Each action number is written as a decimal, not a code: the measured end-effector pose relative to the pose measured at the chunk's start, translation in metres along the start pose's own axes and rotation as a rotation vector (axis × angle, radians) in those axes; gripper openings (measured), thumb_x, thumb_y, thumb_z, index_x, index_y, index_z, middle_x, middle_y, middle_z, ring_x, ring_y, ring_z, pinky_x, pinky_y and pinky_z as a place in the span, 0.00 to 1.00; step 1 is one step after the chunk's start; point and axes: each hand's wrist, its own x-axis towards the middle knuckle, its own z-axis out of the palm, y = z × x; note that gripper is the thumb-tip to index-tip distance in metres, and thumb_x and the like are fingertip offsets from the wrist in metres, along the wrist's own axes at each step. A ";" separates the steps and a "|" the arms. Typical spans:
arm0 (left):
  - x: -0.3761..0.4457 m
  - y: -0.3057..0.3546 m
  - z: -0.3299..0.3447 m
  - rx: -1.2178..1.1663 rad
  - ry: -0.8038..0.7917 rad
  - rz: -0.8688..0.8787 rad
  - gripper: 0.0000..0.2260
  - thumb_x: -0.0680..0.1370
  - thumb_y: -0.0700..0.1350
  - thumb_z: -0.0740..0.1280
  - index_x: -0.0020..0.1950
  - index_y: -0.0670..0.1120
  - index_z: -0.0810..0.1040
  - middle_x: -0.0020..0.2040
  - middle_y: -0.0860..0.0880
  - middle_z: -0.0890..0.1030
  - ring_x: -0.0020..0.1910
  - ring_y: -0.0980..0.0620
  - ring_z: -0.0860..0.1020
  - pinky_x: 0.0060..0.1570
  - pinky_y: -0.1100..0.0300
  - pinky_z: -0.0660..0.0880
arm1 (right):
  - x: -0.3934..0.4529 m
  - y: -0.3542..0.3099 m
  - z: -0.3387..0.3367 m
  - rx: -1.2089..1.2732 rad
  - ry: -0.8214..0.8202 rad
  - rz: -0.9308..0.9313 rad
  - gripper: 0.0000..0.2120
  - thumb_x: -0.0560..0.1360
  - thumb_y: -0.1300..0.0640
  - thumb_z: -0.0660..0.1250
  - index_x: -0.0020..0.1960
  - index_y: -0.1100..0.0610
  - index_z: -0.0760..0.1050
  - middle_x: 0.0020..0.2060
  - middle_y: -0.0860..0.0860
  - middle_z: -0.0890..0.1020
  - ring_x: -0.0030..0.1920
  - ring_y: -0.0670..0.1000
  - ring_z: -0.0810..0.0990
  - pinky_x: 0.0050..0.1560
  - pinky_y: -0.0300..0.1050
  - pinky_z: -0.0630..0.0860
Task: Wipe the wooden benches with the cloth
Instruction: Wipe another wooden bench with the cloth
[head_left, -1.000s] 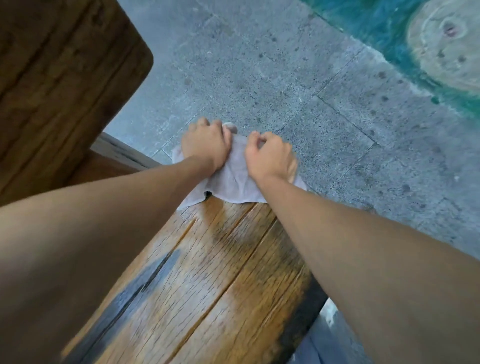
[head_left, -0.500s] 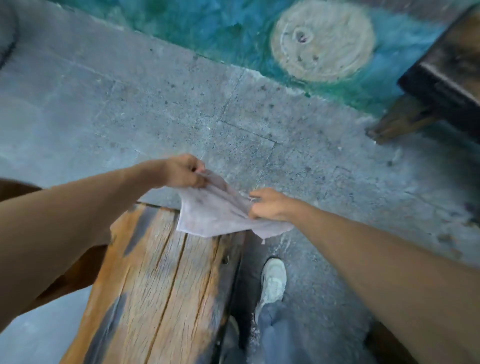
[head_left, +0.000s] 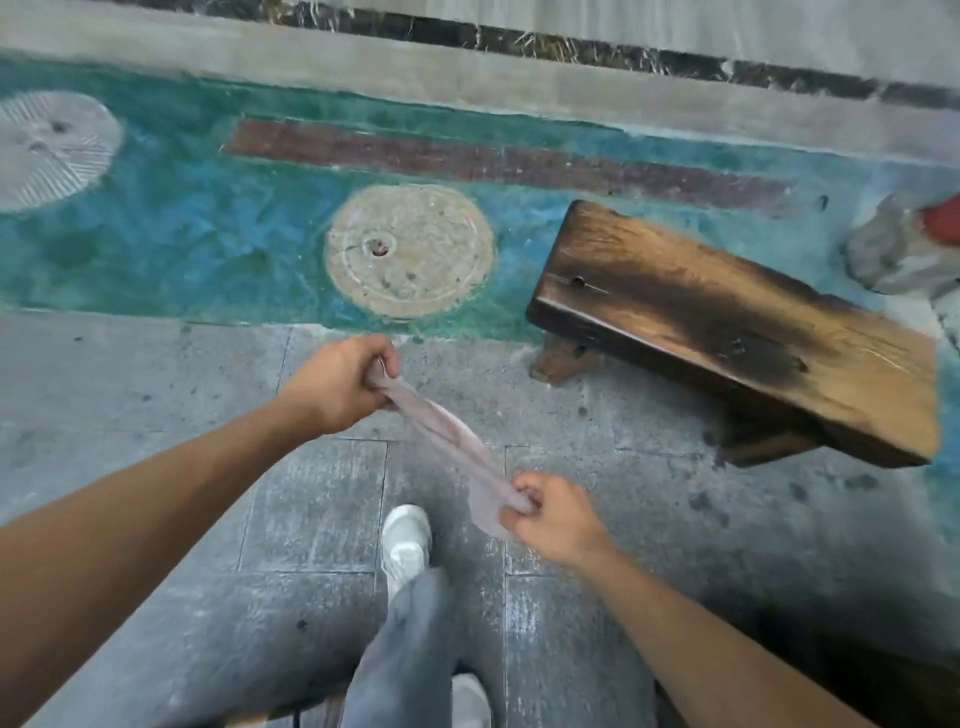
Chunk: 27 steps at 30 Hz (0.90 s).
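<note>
A pale pinkish cloth (head_left: 451, 441) hangs stretched in the air between both hands, above the grey stone floor. My left hand (head_left: 337, 384) grips its upper end and my right hand (head_left: 550, 519) grips its lower end. A wooden bench (head_left: 737, 322) with dark scorched patches stands to the right and farther away, well apart from both hands. Its top is bare.
My leg in grey trousers and a white shoe (head_left: 408, 540) are straight below the cloth. A round stone disc (head_left: 410, 249) sits in a teal painted floor strip ahead. A grey and red object (head_left: 909, 249) lies at the far right edge.
The cloth was pressed on a bench top one second ago; both hands have lifted it off and pulled it taut. The view has swung away from that bench toward another bench on the right.
</note>
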 end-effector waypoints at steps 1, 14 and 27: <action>0.013 0.003 -0.003 0.038 -0.026 0.035 0.13 0.70 0.42 0.77 0.38 0.53 0.74 0.34 0.55 0.77 0.35 0.50 0.76 0.35 0.58 0.70 | 0.002 0.006 -0.008 0.027 -0.027 -0.012 0.07 0.72 0.53 0.72 0.36 0.46 0.78 0.32 0.45 0.81 0.35 0.47 0.80 0.37 0.43 0.77; 0.286 0.044 -0.032 0.012 -0.446 0.209 0.21 0.73 0.31 0.72 0.30 0.49 0.66 0.28 0.52 0.67 0.26 0.58 0.65 0.30 0.64 0.64 | 0.144 0.009 -0.120 0.262 0.498 0.236 0.14 0.76 0.47 0.71 0.35 0.52 0.74 0.26 0.46 0.76 0.32 0.50 0.76 0.32 0.36 0.71; 0.505 0.241 -0.059 0.434 -0.434 0.682 0.06 0.71 0.39 0.69 0.44 0.46 0.84 0.36 0.53 0.81 0.37 0.47 0.81 0.44 0.61 0.69 | 0.207 0.026 -0.253 0.456 0.854 0.185 0.19 0.75 0.42 0.66 0.35 0.53 0.67 0.25 0.47 0.73 0.28 0.45 0.71 0.30 0.43 0.69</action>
